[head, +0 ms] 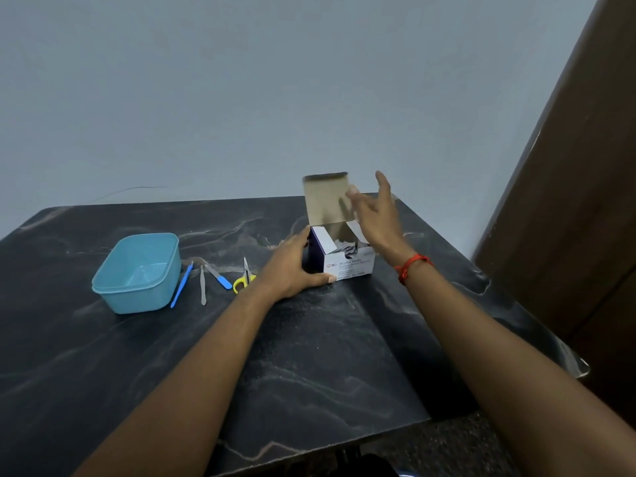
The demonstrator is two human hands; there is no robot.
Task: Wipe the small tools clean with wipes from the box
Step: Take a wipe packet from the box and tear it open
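Cardboard, white and dark blue, makes up the box (348,263) of alcohol swabs that stands upright on the black marbled table (327,359), and everything else is best placed from it. The left hand (292,266) grips the box at its left wall, thumb laid along the bottom front edge and fingers curled round the side, probably to steady the light carton while the top is worked. The lid flap (326,197) stands raised at the back of the box, with the small side flaps turned outward, so the opening faces up and the crumpled grey-white wipes (347,250) show inside. The right hand (377,215), a red thread (413,266) on its wrist, hovers above the box's right rim with fingers spread and straight, holding nothing. Its fingertips are next to the flap's right edge, but motion blur hides whether they touch. The wipes lie just below and to the left of that hand, so it seems placed for reaching in. To the left of the box, near the gripping hand, lie the yellow-handled scissors (243,279), then a blue-handled tool (220,277), metal tweezers (203,287) and a thin blue tool (181,285). Farthest left of the box sits a light blue tub (113,287), perhaps meant for the cleaned tools. No tool looks wiped yet.
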